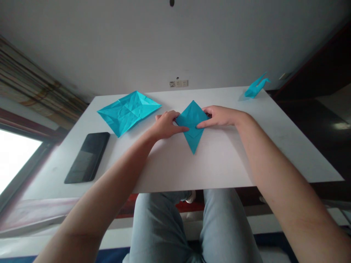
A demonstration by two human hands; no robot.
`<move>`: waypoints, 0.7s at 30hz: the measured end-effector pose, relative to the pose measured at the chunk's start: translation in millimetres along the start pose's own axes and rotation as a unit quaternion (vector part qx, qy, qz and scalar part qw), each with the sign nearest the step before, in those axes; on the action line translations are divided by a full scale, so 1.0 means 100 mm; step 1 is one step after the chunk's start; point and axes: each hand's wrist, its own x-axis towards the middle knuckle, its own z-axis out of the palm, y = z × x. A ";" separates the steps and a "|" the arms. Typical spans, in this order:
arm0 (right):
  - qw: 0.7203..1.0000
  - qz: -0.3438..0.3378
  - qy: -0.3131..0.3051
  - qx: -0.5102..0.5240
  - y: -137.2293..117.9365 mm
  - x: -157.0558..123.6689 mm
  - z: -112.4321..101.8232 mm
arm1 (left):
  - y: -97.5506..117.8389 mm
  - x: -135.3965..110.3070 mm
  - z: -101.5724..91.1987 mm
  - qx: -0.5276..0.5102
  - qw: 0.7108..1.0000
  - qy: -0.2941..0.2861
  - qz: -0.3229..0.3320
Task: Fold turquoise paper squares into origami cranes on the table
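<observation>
A folded blue paper [193, 116], kite-shaped with its long point toward me, is between my two hands over the white table. My left hand [168, 125] grips its left corner, thumb lying on top and fingers at the edge behind. On the opposite corner, my right hand [218, 116] pinches the paper in the same way, its thumb near the middle. A crease runs across the lower half below the thumbs. Some fingertips of both hands are hidden by the paper.
A creased, unfolded blue sheet [128, 111] lies at the back left of the white table [170, 171]. In front of it rests a black phone [87, 157]. A folded blue paper crane [255, 88] stands at the back right, close to the wall.
</observation>
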 end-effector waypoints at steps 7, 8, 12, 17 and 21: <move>0.998 0.021 0.028 -0.046 -0.06 -0.02 -0.01 | -0.08 -0.03 0.11 -0.025 0.993 0.118 -0.007; 0.998 0.022 0.027 -0.050 -0.07 -0.02 0.00 | -0.08 -0.03 0.12 -0.018 0.989 0.144 -0.012; 0.997 0.005 0.031 -0.064 -0.07 -0.01 0.01 | 0.00 -0.07 0.06 -0.027 0.992 0.115 0.052; 0.996 -0.008 0.056 -0.071 0.00 0.01 -0.02 | 0.10 -0.13 0.03 0.032 0.991 0.034 0.124; 0.997 0.007 0.042 -0.067 -0.02 0.00 -0.02 | 0.04 -0.12 0.07 0.062 0.990 0.033 0.118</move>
